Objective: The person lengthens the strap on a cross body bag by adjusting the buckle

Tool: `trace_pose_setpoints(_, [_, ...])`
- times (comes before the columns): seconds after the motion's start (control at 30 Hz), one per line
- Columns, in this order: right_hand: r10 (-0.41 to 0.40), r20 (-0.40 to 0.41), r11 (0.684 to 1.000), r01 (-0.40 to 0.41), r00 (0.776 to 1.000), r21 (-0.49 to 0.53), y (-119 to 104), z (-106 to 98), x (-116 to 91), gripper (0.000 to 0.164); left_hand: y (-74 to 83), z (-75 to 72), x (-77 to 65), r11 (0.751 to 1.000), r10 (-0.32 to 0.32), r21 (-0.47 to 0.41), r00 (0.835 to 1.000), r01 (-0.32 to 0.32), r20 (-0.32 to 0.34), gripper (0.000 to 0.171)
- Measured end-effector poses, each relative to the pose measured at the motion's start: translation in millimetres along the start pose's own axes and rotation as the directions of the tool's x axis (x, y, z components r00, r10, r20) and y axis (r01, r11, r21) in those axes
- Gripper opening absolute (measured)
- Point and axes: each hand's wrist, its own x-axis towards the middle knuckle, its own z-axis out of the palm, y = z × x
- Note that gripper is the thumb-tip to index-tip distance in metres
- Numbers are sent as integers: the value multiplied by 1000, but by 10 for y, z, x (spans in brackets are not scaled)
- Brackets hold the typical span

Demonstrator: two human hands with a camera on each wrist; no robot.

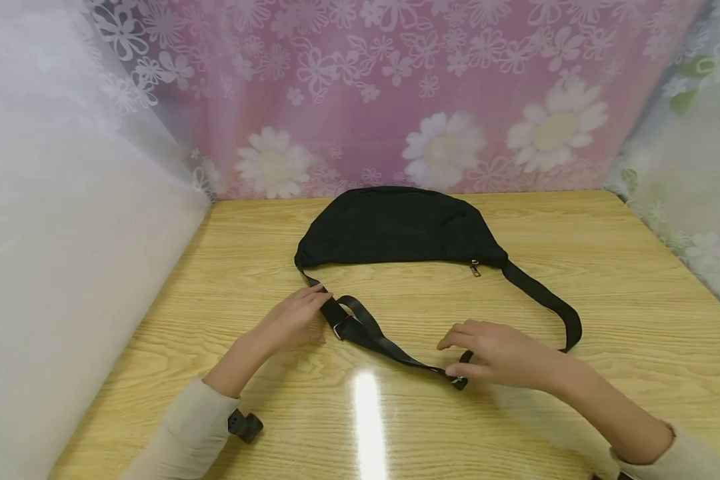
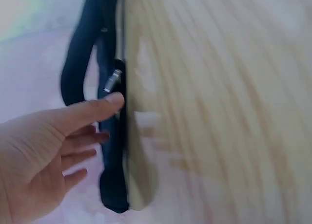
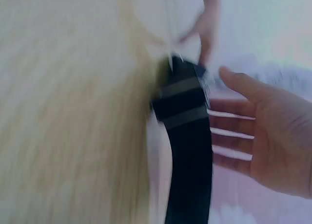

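Observation:
A black waist bag (image 1: pixel 396 227) lies flat at the back of the table, a small metal zipper pull (image 1: pixel 475 269) at its lower right edge. Its black strap (image 1: pixel 390 348) loops toward the front, with a metal slider (image 1: pixel 339 331) on the left stretch. My left hand (image 1: pixel 291 319) touches the strap just above that slider, fingers loosely extended; in the left wrist view the thumb (image 2: pixel 115 99) lies over the strap's edge. Around the strap's front end piece (image 1: pixel 459 383) my right hand (image 1: pixel 504 355) hovers, fingers relaxed and thumb close beside it. The right wrist view shows the palm facing the buckle (image 3: pixel 180 100), fingers extended behind the strap.
The wood-grain table (image 1: pixel 246 247) carries a bright light reflection at the front. A pink flowered curtain (image 1: pixel 360 100) closes off the back, with pale sheets (image 1: pixel 72 200) along the left and right sides. A small black device (image 1: pixel 246 425) sits at my left cuff.

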Motion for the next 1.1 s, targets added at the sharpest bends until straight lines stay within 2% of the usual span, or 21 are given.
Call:
trace_pose_setpoints(0.13, [-1,140,999,7,990,-40,-160,100,155,51,-47,49,97,998,38,-49,997,-34,70,71])
trace_pose_setpoints(0.27, [26,207,995,-4,978,-104,-242,177,246,57,-28,131,187,995,71,-74,993,-64,89,78])
trace_pose_setpoints(0.43, [37,203,989,-7,978,-147,-277,221,265,41,61,204,302,996,76,-50,996,-73,55,81])
trace_pose_setpoints(0.6, [59,189,989,-32,980,-143,-248,211,234,29,129,220,382,997,68,26,998,-68,18,71])
trace_pose_setpoints(0.77, [82,193,996,-72,978,-57,-126,183,137,24,146,189,366,991,113,75,994,-113,1,55])
trace_pose_setpoints(0.87, [83,191,996,-88,978,17,-38,153,79,24,120,159,309,979,165,122,986,-162,-22,44])
trace_pose_setpoints(1.0, [56,177,992,-75,983,101,59,125,12,25,74,109,222,947,273,188,961,-259,-50,28])
trace_pose_setpoints(1.1, [28,188,984,-60,982,167,94,118,-22,21,41,66,157,929,336,180,941,-324,-40,22])
